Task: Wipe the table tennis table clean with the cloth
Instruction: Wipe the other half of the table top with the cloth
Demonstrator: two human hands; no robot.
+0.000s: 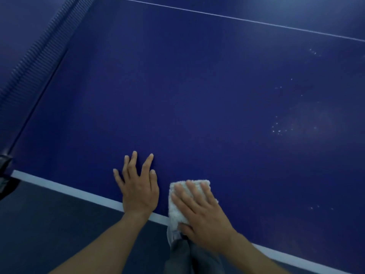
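- Filling most of the view, the blue table tennis table (197, 95) runs from its near edge at the bottom to a thin white centre line (237, 18) at the far side.
- The net (39, 56) runs along the table's left side, slanting away from the near-left corner, where a dark clamp (5, 161) holds it.
- Grey floor (49, 224) shows below the near edge, with a grey trouser leg (187, 256) between the two forearms.
- A white stripe (69, 189) follows the near edge from the near-left corner towards the right.
- The left hand (139, 191) lies flat on the table just inside the near edge, fingers straight and spread, grasping nothing; its wrist crosses the stripe.
- The right hand (203, 216) presses palm-down on the cloth, fingers straight and slightly apart, pointing to the far left; the thumb rests at the cloth's near end.
- The cloth (175, 212), white, fluffy and folded into an oblong, lies at the near edge just right of the left hand, not touching it. Its long axis points from the near edge towards the far side, leaning slightly right; its near end lies over the stripe.
- Small white specks (279, 131) dot the right part of the table, well apart from the cloth.
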